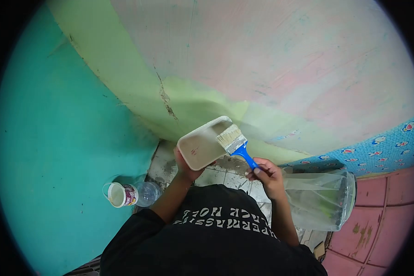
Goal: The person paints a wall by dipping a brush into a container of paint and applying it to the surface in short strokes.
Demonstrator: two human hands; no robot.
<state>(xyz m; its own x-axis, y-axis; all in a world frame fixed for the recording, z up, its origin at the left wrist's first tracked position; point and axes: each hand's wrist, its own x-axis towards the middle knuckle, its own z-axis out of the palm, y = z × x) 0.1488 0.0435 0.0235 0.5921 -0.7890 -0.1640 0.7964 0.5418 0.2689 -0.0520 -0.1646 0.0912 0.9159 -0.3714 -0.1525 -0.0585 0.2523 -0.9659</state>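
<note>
My left hand [187, 166] is wrapped round the lower left side of a shallow rectangular tray [201, 146], pale at the rim and brownish inside. In my right hand [267, 175] is the blue handle of a paintbrush [244, 152], pinched between thumb and fingers. The brush's cream bristles point up and left, over the tray's right edge; whether they touch it cannot be made out. Beyond both hands rises a wall [271, 55] with patchy pink, white and green paint, cracked near its left part.
A teal wall [64, 138] stands at the left. Near it are a small white bucket [117, 195] and a clear plastic container [148, 193]. A plastic-covered object [319, 198] lies at the right, beside pink panelling [391, 221]. Blue patterned covering [377, 149] lines the lower right wall.
</note>
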